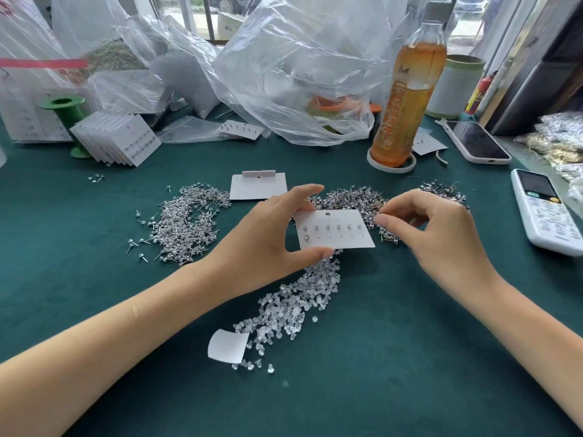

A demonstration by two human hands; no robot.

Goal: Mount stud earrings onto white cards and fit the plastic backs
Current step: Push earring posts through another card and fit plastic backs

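Fingers of our left hand (268, 244) pinch the white card (336, 230) above the green bench (378, 357), seven studs mounted, while our right hand (441, 234) curls at its edge, grip unclear.

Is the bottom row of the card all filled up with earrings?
No, the card has only one stud in its bottom row, at the left end.

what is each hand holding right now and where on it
The left hand pinches the white card by its left edge. Whether the right hand holds anything can't be told.
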